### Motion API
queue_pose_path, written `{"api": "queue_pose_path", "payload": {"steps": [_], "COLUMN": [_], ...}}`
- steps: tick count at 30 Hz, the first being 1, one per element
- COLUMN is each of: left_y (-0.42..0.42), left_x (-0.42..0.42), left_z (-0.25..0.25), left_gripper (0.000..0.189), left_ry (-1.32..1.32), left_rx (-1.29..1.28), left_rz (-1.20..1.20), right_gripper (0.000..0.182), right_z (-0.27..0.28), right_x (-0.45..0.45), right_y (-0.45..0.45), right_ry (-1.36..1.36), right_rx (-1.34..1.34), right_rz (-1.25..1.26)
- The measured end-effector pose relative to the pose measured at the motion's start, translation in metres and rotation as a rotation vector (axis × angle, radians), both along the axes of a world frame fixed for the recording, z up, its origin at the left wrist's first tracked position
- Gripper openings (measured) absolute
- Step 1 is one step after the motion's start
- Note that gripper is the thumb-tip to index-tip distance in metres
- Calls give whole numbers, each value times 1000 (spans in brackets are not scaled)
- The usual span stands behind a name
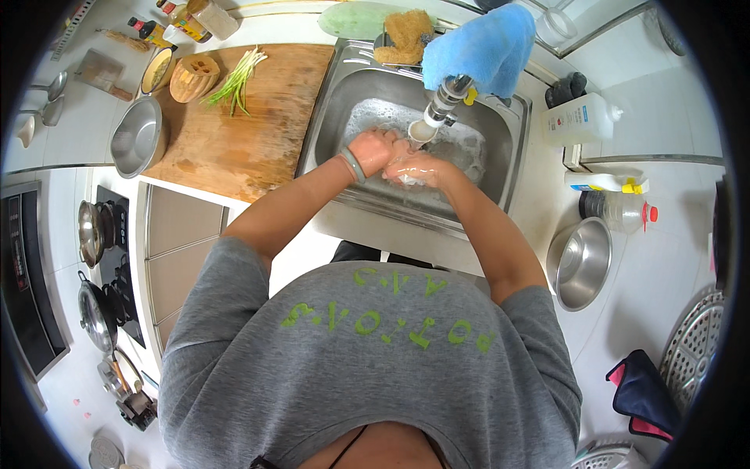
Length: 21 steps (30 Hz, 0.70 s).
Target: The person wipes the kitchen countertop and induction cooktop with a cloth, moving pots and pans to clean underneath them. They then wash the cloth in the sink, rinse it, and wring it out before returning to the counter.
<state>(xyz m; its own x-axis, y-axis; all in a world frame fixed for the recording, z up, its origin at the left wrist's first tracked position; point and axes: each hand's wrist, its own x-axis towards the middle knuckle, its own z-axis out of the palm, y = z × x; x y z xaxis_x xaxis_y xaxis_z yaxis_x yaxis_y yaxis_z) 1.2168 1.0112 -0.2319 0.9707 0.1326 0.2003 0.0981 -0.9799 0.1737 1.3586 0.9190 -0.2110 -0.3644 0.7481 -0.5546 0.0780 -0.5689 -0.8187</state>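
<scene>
My left hand [373,153], with a pale bangle at the wrist, is curled against my right hand [417,167] under the faucet [440,108] of a steel sink [404,214]. Both hands look wet. A small white thing [409,179] shows under my right palm; it is too hidden to name, and which hand grips it cannot be told. Water with suds [457,152] lies in the basin below. A blue cloth [477,47] hangs over the top of the faucet.
Left of the sink, a wooden cutting board [275,140] bears scallions [240,82], a cut squash [193,78] and a steel bowl [137,138] at its edge. A brown scrubbing pad [404,38] rests behind the basin. Right stand a white jug [577,120] and a steel basin [580,264].
</scene>
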Motion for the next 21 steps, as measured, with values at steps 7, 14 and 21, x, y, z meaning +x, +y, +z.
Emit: {"api": "queue_pose_path", "payload": {"steps": [7, 14, 21], "left_y": [-11, -6, -4], "left_x": [18, 21, -12], "left_z": [-5, -23, -28], "left_gripper": [15, 42, 68], "left_ry": [450, 323, -93], "left_rx": [-146, -727, -1654], "left_rz": [253, 400, 394], "right_gripper": [32, 42, 78], "right_z": [-19, -34, -53], "right_x": [-28, -9, -4], "right_y": [-3, -12, -38], "right_ry": [-1000, -1187, -356], "right_rx": [280, 233, 292], "right_rz": [-104, -88, -583]}}
